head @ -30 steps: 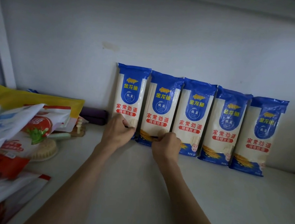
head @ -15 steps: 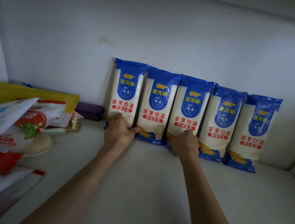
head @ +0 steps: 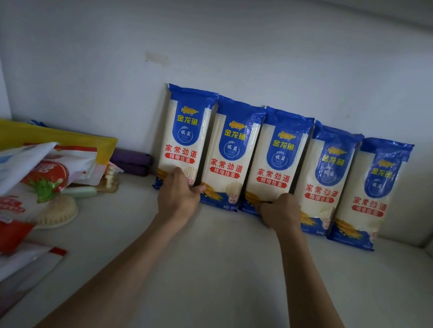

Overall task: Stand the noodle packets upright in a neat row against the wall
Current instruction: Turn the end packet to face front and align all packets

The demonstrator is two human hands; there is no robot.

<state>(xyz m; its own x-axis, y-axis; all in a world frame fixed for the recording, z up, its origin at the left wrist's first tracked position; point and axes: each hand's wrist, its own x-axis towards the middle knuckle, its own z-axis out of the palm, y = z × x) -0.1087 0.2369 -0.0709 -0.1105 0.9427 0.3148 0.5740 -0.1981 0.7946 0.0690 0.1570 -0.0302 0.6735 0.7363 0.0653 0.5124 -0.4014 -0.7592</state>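
Five packets, blue and white, upright in one row against wall (head: 250,46), bases on shelf (head: 224,272): packet one (head: 186,133), packet two (head: 232,149), packet three (head: 278,157), packet four (head: 325,171), packet five (head: 374,187), counted from left. Edge to edge, neighbours touching or slightly overlapped at the sides; tops stepping down toward the right, in part perhaps a lens effect. Slight lean to the right on four and five; one to three closer to plumb. Left hand (head: 177,200) at foot of packet one, fingers curled around its lower right corner, thumb reaching toward base of packet two; grip light, a pinch on the bottom edge by the look of it. Right hand (head: 280,213) at foot of packet three, fingers bent over lower right corner beside packet four; whether clasped on the film or merely pressed against it, cannot tell. No packet flat or loose anywhere in view. Judged status: standing done, row formed; remaining, at most, fine squaring of bases and closing of small gaps, then release of both hands. Risk, as judged: soft film packs, apt to slide at the foot or tip sideways once let go. Further out: purple roll (head: 132,162) just left of packet one at the wall; heap of bags (head: 34,170) well apart at far left, with yellow bag (head: 51,134) at the back.
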